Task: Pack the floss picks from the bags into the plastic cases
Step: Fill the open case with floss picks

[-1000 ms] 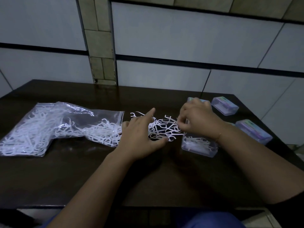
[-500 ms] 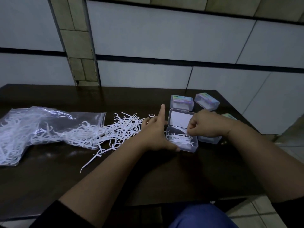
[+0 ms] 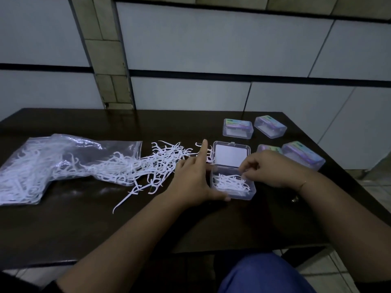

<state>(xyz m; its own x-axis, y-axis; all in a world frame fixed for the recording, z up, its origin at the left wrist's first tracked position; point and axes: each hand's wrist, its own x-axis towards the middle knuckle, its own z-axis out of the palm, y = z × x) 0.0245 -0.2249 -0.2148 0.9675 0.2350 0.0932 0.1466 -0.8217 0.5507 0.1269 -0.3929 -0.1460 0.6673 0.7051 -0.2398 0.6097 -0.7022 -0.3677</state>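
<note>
Bag: clear plastic, lying flat at the surface's 9 o'clock side, mouth toward 3 o'clock, packed with white floss picks.

Loose picks: white tangle spilling from the bag's mouth across the centre; a few strays lie toward 6 o'clock of the heap, one long pick apart at its 7 o'clock.

Left hand: at 3 o'clock of the heap, against the open case's 9 o'clock wall. Index finger straight, pointing to 12 o'clock; thumb stretched along the case's near edge. Fingers apart, gripping nothing.

Open case: clear plastic, right of centre, hinged lid standing up on the 12 o'clock side. A layer of picks in case covers the floor.

Right hand: over the case's 3 o'clock edge, fingertips curled together just above the picks inside; whether they pinch a pick cannot be told.

Closed cases: four, clear with coloured labels under the lids, at 1 to 3 o'clock. Two in the far row and; one partly hidden behind the right hand; one nearest the 3 o'clock edge.
</note>
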